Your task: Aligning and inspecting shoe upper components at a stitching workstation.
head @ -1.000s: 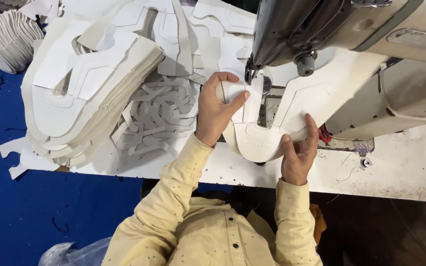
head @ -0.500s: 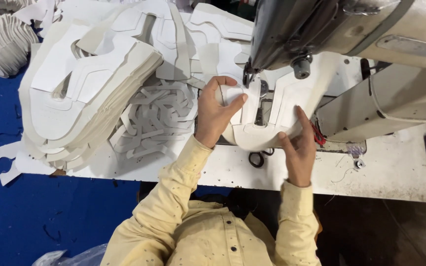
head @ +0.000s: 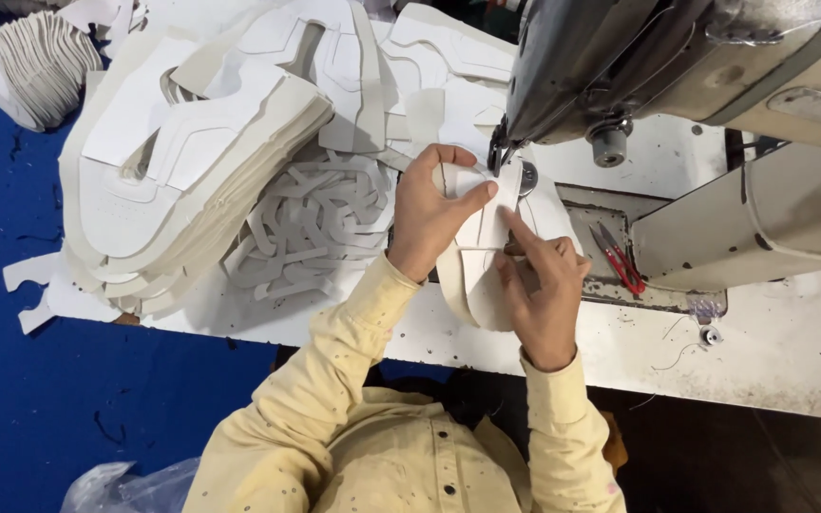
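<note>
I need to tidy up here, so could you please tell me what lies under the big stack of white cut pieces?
Under the stack the white table shows at the edges; anything beneath its middle is covered.
</note>
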